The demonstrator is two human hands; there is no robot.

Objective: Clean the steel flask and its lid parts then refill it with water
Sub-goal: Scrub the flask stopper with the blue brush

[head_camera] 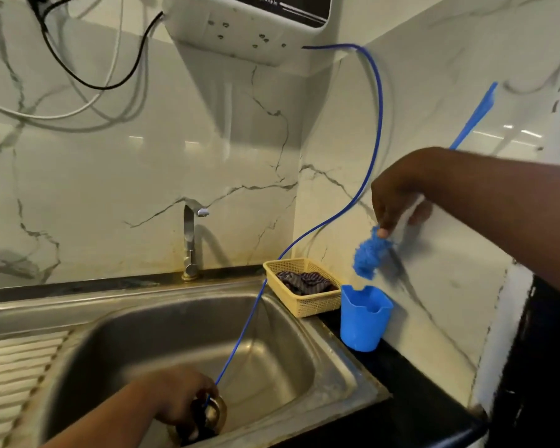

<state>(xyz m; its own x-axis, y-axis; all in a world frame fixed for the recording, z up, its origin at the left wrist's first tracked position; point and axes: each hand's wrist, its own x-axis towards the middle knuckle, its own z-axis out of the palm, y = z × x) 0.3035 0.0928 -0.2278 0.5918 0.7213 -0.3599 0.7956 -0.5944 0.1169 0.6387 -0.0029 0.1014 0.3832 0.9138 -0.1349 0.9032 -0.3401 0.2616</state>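
My left hand (178, 396) grips the flask (212, 412), mouth up, by the sink's (337, 344) front edge. My right hand (398, 195), the farther from the flask, pinches the brush (367, 253) up to the flask's right, head down, handle slanting up-right.

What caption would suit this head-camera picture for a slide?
Left hand holds the flask in the sink; right hand holds a blue brush above a blue cup.

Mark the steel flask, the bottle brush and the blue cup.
steel flask (216, 413): head view, on the rim of its open mouth, down in the sink.
bottle brush (366, 255): head view, on its fluffy blue head.
blue cup (362, 324): head view, on its outer front wall.
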